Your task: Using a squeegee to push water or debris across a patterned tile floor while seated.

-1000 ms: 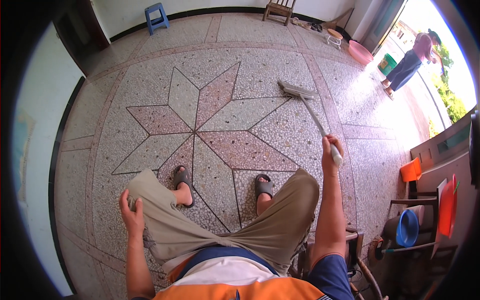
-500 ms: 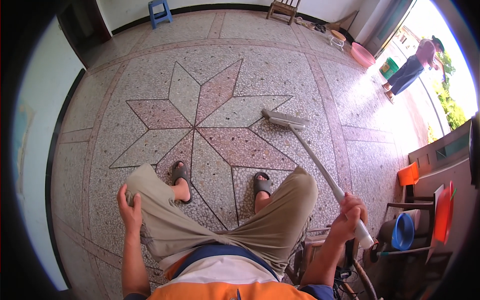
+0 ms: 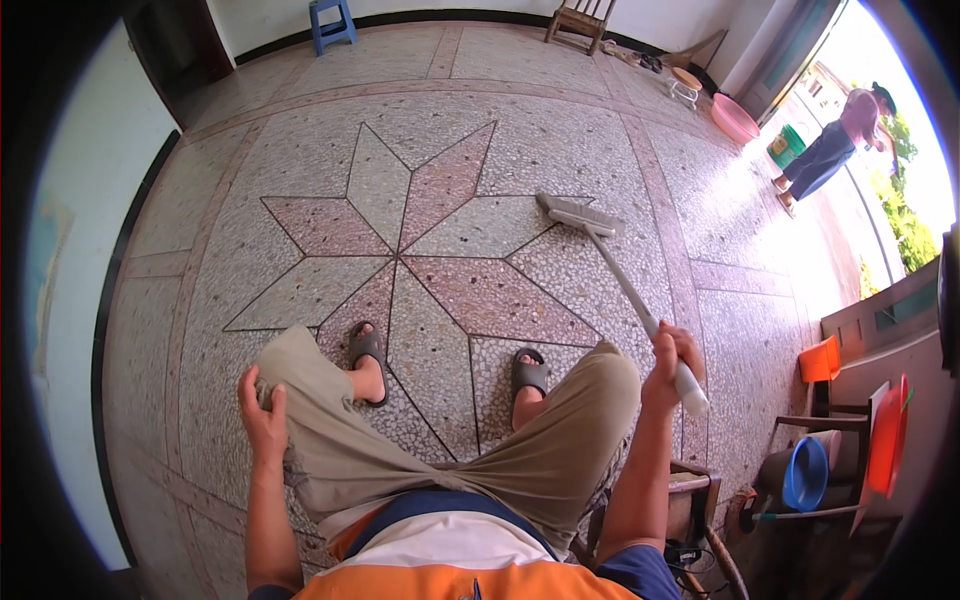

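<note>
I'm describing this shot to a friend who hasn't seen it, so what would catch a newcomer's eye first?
First, the big star pattern of pink and grey wedges inlaid in the speckled floor, filling the middle of the view. Next, the long-handled broom, its head lying on the star's right side, its handle gripped by the right hand above the right knee, while the left hand rests on the left knee. At far right, a person stands in the bright doorway.

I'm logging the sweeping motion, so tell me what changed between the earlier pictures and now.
The broom head was drawn back across the floor toward the person, from far out on the right to the star pattern. The right hand, gripping the handle throughout, pulled back toward the right knee. Nothing was picked up or let go. The left hand stayed on the left knee, and both feet kept their places.
</note>
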The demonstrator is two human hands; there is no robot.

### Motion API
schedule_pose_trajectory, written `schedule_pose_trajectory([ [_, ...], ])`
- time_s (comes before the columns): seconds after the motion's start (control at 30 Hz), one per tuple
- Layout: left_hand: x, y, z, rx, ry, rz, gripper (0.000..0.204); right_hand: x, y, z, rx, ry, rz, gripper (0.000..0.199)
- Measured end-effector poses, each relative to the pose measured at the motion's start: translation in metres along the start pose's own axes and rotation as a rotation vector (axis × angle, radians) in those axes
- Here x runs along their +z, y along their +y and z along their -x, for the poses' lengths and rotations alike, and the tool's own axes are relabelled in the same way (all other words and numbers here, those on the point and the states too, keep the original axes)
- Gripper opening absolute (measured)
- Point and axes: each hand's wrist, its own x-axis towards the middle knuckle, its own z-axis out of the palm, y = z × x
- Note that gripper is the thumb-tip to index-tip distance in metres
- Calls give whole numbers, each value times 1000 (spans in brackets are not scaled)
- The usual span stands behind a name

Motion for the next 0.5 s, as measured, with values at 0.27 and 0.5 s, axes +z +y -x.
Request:
schedule_pose_trajectory([
  [0.27,-1,-2,2,9,7,19,49,33,90,-24,151,-178,28,16],
  [0.5,0,-2,2,-6,14,34,50,31,85,-17,108,-201,1,18],
])
